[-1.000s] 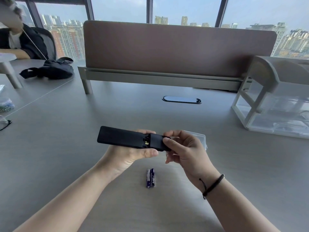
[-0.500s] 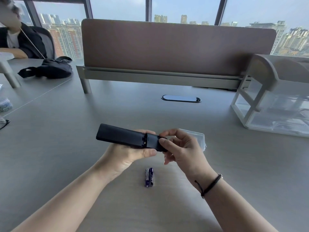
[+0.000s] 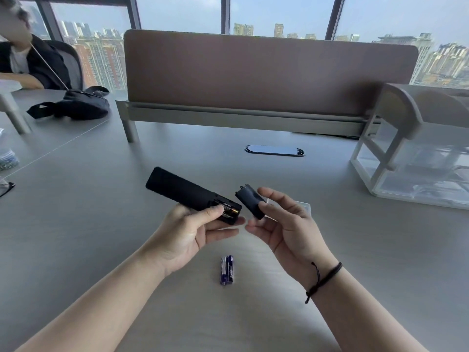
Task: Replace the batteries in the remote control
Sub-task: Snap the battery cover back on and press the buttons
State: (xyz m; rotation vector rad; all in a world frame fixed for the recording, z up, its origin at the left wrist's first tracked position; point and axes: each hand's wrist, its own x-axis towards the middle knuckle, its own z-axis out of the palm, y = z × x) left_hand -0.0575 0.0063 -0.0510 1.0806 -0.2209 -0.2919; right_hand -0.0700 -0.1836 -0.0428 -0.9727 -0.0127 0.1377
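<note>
Two blue cylindrical batteries (image 3: 227, 270) lie side by side on the grey tabletop (image 3: 101, 224); their label is unreadable. Left hand (image 3: 193, 232) fingers grip the black slim plastic remote control (image 3: 182, 190). The black plastic battery cover (image 3: 250, 201), previously seated, now sits detached in the right hand (image 3: 286, 224) fingers, exposing old cells for removal.

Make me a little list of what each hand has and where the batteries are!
left hand: holds the black remote, back side up
right hand: holds the battery cover, taken off
battery slot: open, batteries inside
blue batteries: two, side by side on the desk, untouched
step now: cover off, swap not yet done
</note>
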